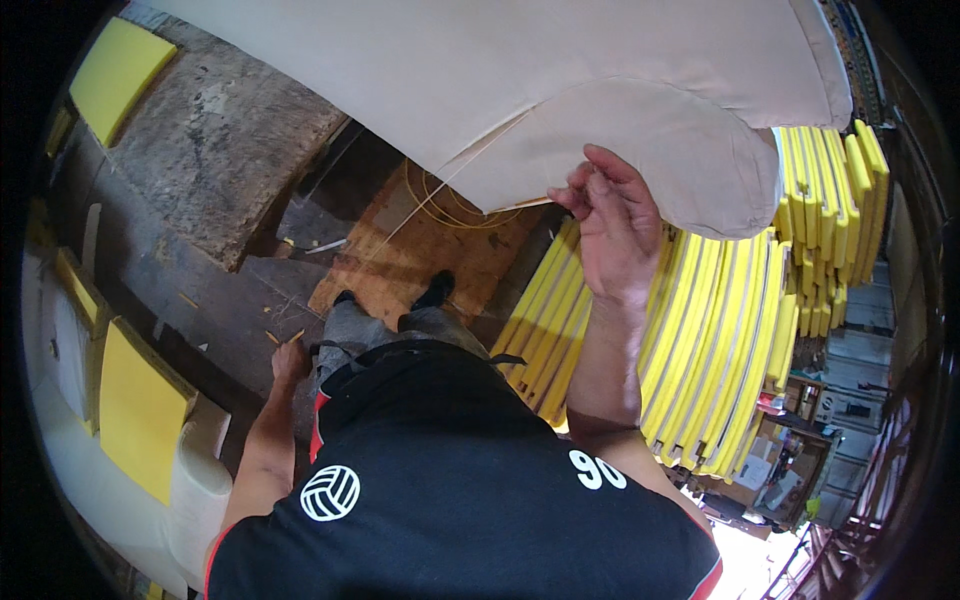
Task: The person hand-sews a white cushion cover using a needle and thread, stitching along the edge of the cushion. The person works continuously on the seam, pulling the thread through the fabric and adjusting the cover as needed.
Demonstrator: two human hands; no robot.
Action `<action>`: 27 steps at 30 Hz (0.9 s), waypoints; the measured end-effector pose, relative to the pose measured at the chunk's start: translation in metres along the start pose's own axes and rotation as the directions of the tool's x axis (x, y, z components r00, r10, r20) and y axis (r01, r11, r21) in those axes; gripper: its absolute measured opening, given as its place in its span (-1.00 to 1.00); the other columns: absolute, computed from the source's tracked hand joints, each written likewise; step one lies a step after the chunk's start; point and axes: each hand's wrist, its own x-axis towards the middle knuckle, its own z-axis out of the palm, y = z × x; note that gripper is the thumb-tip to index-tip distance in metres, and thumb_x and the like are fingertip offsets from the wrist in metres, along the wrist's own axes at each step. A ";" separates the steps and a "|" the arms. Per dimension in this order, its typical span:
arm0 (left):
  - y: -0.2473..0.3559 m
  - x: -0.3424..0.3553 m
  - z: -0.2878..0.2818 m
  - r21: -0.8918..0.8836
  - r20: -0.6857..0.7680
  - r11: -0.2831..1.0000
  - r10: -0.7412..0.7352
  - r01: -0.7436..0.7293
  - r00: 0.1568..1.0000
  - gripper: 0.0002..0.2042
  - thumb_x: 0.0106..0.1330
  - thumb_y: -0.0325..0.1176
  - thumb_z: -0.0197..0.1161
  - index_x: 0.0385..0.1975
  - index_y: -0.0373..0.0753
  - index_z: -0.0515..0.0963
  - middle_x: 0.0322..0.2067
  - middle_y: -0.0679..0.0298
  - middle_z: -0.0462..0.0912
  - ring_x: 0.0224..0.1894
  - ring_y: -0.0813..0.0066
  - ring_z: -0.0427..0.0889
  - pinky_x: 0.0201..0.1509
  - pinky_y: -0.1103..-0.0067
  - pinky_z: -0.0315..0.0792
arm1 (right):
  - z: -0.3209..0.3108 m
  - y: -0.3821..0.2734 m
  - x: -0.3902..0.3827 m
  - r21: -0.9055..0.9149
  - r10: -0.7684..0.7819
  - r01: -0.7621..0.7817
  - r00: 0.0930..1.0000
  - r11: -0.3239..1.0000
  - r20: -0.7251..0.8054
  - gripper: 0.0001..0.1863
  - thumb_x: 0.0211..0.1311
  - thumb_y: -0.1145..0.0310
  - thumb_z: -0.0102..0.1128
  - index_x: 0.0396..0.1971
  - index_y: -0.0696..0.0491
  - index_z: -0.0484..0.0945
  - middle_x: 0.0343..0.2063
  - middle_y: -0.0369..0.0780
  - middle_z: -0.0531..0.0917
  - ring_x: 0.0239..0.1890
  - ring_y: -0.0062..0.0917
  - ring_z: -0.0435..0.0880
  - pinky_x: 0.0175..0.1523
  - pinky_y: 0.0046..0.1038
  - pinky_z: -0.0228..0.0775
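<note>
A large upholstered piece in pale beige fabric (400, 70), with a rounded padded end (660, 150), spans the upper part of the view. My right hand (615, 225) is raised in front of this rounded end, its fingertips drawn together. What they pinch, if anything, is too small to make out. A pale thread (440, 192) runs slantwise across the fabric's lower edge toward the floor. Low at the left, beside my leg, my left hand (290, 358) is closed around a small tool with yellowish ends (297, 337); its kind is unclear.
Tall stacks of yellow foam-covered panels (700, 340) stand at the right. A worn board (215, 130) lies at the upper left, near a yellow panel (120, 75). Another pale upholstered piece (200, 490) is at the lower left. A yellow cord (435, 210) loops above a brown floor sheet (380, 265).
</note>
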 end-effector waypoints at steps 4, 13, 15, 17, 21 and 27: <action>-0.053 -0.055 0.043 0.024 0.069 0.993 -0.113 0.112 0.991 -0.71 0.28 -0.22 0.25 -0.14 -0.26 0.69 -0.12 -0.11 0.73 0.01 -0.08 0.72 0.09 0.17 0.60 | 0.011 0.037 0.014 -0.458 -0.221 0.159 0.972 0.875 -0.085 -0.69 0.50 0.47 0.13 0.16 0.21 0.54 -0.14 -0.16 0.70 -0.09 -0.48 0.69 0.18 -0.35 0.56; -0.183 -0.208 0.093 0.115 0.264 0.912 -0.410 0.394 0.873 -0.70 0.23 -0.30 0.30 -0.09 -0.29 0.72 -0.03 -0.06 0.73 0.10 0.06 0.70 0.15 0.26 0.60 | 0.042 0.102 0.032 0.214 0.302 -0.249 0.915 0.945 -0.269 -0.58 0.55 0.36 0.05 0.30 0.16 0.38 0.05 -0.11 0.62 -0.32 -0.48 0.71 -0.42 -0.49 0.61; -0.185 -0.238 0.086 0.104 0.244 0.814 -0.578 0.572 0.778 -0.77 0.20 -0.37 0.30 -0.20 -0.31 0.74 -0.07 -0.08 0.74 0.04 0.06 0.74 0.11 0.27 0.62 | 0.052 0.111 0.036 0.211 0.272 -0.224 0.932 0.952 -0.239 -0.61 0.55 0.36 0.03 0.28 0.14 0.40 -0.03 -0.14 0.65 -0.33 -0.48 0.71 -0.39 -0.48 0.60; -0.188 -0.253 0.072 0.113 0.231 0.803 -0.593 0.585 0.771 -0.80 0.18 -0.38 0.31 -0.28 -0.33 0.74 -0.12 -0.08 0.76 0.00 0.04 0.75 0.09 0.27 0.63 | 0.046 0.135 0.043 0.012 0.146 -0.147 0.964 0.989 -0.221 -0.65 0.55 0.36 0.01 0.23 0.09 0.46 -0.17 -0.20 0.69 -0.32 -0.49 0.70 -0.34 -0.45 0.58; -0.185 -0.261 0.055 0.083 0.087 0.838 -0.544 0.539 0.834 -0.79 0.18 -0.35 0.30 -0.34 -0.38 0.74 -0.20 -0.09 0.77 -0.07 -0.05 0.76 0.05 0.23 0.65 | 0.025 0.169 0.066 -0.818 -0.358 0.165 0.932 0.550 -0.053 -0.75 0.46 0.47 0.00 0.04 0.12 0.56 -0.25 -0.11 0.73 -0.28 -0.27 0.73 -0.20 -0.28 0.57; -0.212 -0.175 0.037 -0.138 -0.281 0.958 -0.280 0.250 0.918 -0.61 0.28 -0.22 0.30 0.06 -0.26 0.59 -0.12 -0.09 0.70 0.00 -0.09 0.67 0.09 0.13 0.55 | 0.015 0.171 0.070 -0.925 -0.461 0.265 0.880 0.272 0.116 -0.80 0.34 0.53 0.05 -0.11 0.13 0.60 -0.21 -0.03 0.74 -0.17 -0.07 0.72 -0.01 -0.15 0.55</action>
